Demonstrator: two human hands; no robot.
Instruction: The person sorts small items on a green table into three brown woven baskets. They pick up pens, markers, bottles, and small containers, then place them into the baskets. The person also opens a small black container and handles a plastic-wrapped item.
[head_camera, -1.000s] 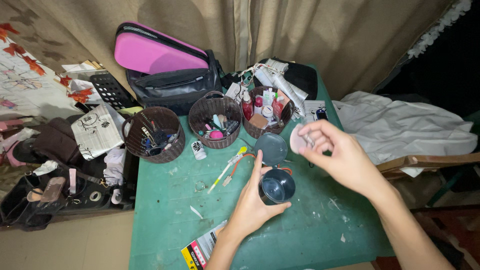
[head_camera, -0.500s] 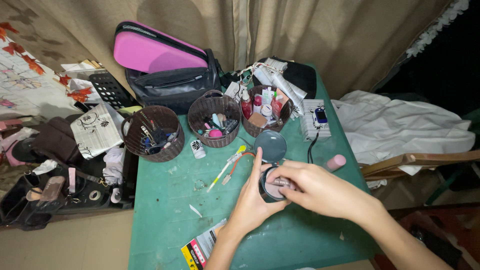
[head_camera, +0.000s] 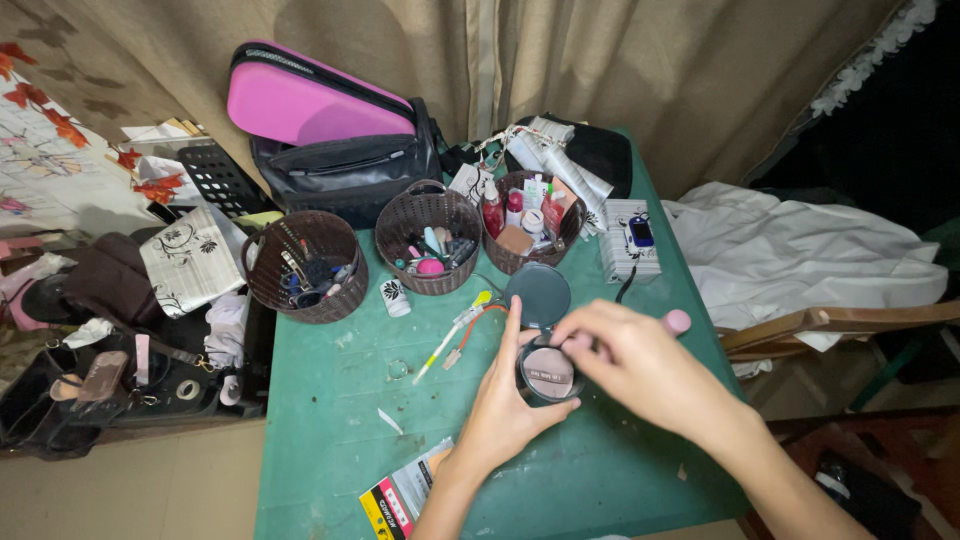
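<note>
While both forearms reach up from the near edge of the worn green table (head_camera: 330, 420), my left hand (head_camera: 500, 405) curls narrowly around the small round black compact case (head_camera: 548, 372), thumb on the near side and index finger straight along its left wall. My right hand (head_camera: 640, 365) arches over it from the right, fingertips (head_camera: 580, 340) pinched at the pinkish pad (head_camera: 548, 374) lying inside. Open tabletop lies left of the case; its round grey lid (head_camera: 538, 295) and three brown woven baskets (head_camera: 428, 235) crowd the far side.
</note>
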